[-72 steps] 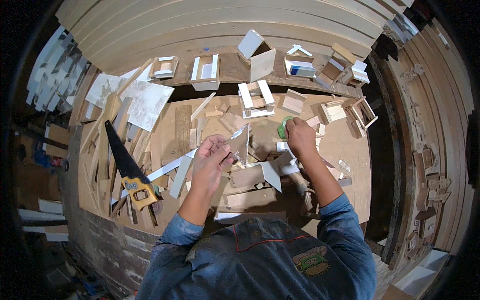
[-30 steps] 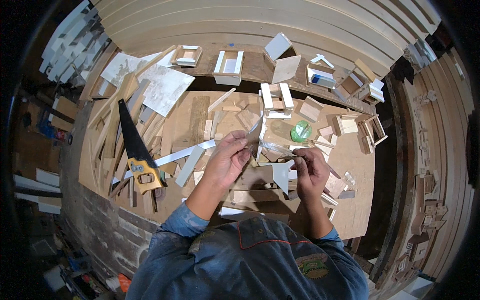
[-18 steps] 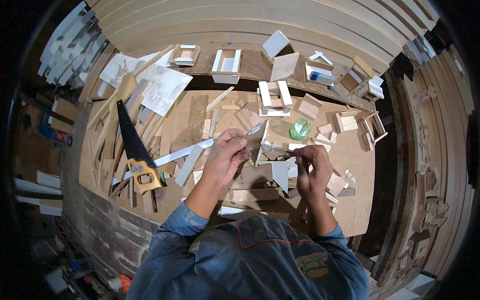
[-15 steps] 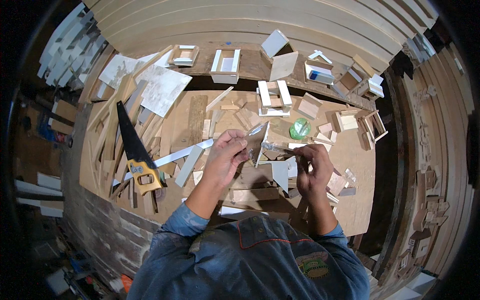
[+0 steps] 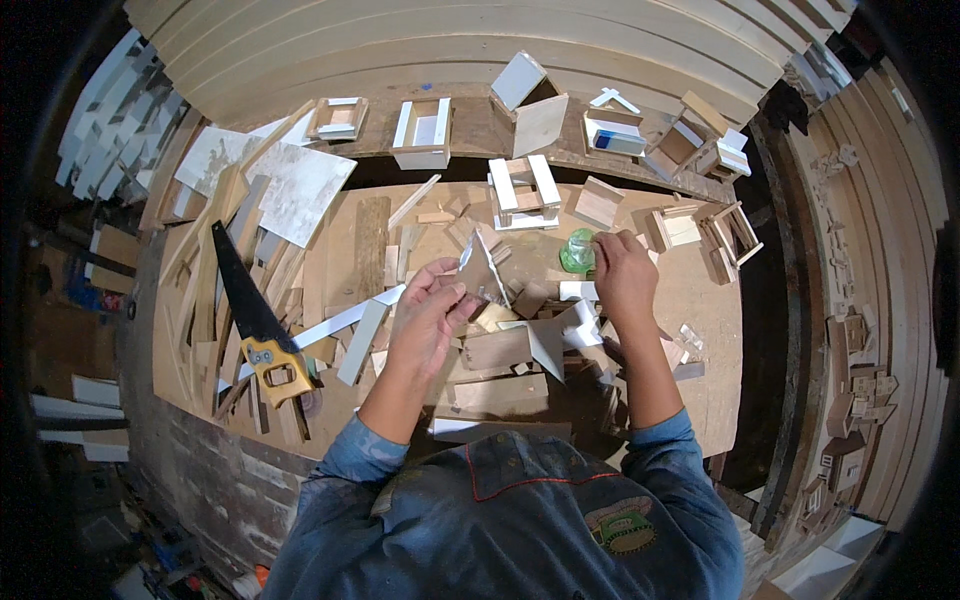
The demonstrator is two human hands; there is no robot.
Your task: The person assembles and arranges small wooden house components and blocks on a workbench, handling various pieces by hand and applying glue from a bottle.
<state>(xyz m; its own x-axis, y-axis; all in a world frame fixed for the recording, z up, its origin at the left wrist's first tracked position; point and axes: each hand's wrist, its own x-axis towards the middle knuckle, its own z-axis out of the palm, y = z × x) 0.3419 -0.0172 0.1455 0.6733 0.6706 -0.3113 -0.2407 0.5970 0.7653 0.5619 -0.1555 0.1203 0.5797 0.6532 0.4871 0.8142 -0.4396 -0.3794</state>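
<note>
The left hand (image 5: pixel 432 318) pinches a small board (image 5: pixel 481 274) above the counter (image 5: pixel 705 410); whether the right hand (image 5: pixel 627 276) holds anything, I can't tell. Its knuckles could tip the green cup (image 5: pixel 576 254).

Pale worktable (image 5: pixel 718 405): wood offcuts (image 5: pixel 505 393), brown plank (image 5: pixel 372 240), green container (image 5: pixel 576 254), white-edged frame (image 5: pixel 543 182).

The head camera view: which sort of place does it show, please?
Most likely a small woodworking workshop. A handsaw with a yellow handle lies among long strips of wood, short wood offcuts cover the middle of the bench, and small open boxes stand toward the back.
</note>
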